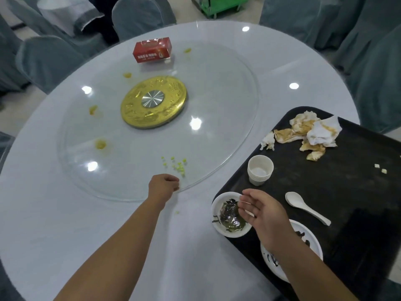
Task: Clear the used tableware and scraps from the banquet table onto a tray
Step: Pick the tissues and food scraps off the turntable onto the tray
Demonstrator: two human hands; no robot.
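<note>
A round table (65, 213) under a white cloth is filling the view, and a black tray (338, 183) is lying over its near right edge. Nearest on the tray, a plate (312, 240) with dark scraps is sitting partly under the right forearm. A bowl (218, 205) of greens is sitting in the tray's near left corner. The right hand (260, 210) is hovering over that bowl, fingers loose and spread, holding nothing. Past it a spoon (303, 206) is lying, then stacked cups (259, 170), then crumpled napkins (312, 131) at the far end, with bare tray showing between them.

The left hand (163, 184) is reaching to the near rim of the glass turntable (217, 105), fingers curled under; whether they are pinching anything I cannot tell. Yellow kernels (179, 166) are lying on the glass just beyond it, and yellow smears (101, 144) are dotting the left half. A gold hub (154, 102) is sitting at the centre, and a red box (152, 49) is standing near the far rim. Covered chairs (50, 59) are ringing the table.
</note>
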